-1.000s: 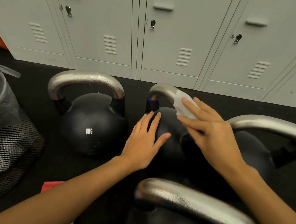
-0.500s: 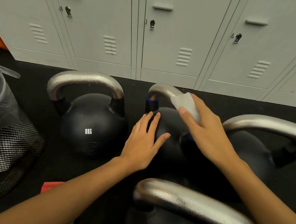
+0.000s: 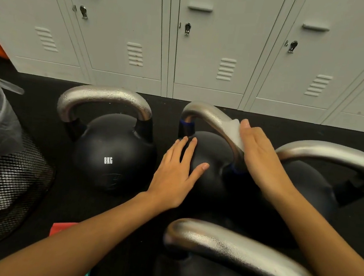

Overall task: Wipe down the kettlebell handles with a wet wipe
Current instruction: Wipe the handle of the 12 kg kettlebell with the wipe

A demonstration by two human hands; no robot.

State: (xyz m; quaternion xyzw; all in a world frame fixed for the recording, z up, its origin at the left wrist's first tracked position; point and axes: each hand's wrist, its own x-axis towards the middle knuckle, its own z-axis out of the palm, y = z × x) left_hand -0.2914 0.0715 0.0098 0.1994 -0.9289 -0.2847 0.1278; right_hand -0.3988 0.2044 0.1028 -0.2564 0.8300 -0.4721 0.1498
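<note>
The right hand (image 3: 262, 157) has slid the wet wipe (image 3: 236, 132), mostly hidden beneath its gripping fingers, down the middle kettlebell's handle (image 3: 212, 118); the left hand (image 3: 176, 173) rests flat on the bell.

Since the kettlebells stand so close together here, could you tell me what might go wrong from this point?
The right hand presses the wet wipe down the middle kettlebell's handle, so fingers could get pinched against the neighbouring handle. The left hand only rests flat on the ball, which might rock.
</note>
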